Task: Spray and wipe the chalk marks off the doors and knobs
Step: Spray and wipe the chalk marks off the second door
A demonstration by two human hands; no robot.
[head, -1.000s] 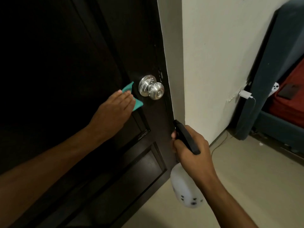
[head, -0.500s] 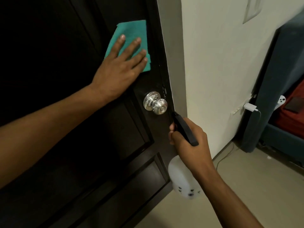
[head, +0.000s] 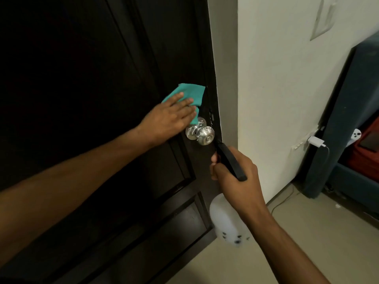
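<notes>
Dark panelled door fills the left. Silver knob near its right edge, chalk scribbles on it. Left hand, fingers straight, presses teal cloth flat on door just above knob. Right hand grips spray bottle below knob, fingers curled round black trigger head. Cream wall right.

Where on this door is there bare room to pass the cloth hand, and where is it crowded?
Free: the dark door panel left of and above the teal cloth. Crowded: the edge strip, where the left hand presses the cloth just above the chalk-marked knob, with the right hand gripping the spray bottle right below it.
</notes>
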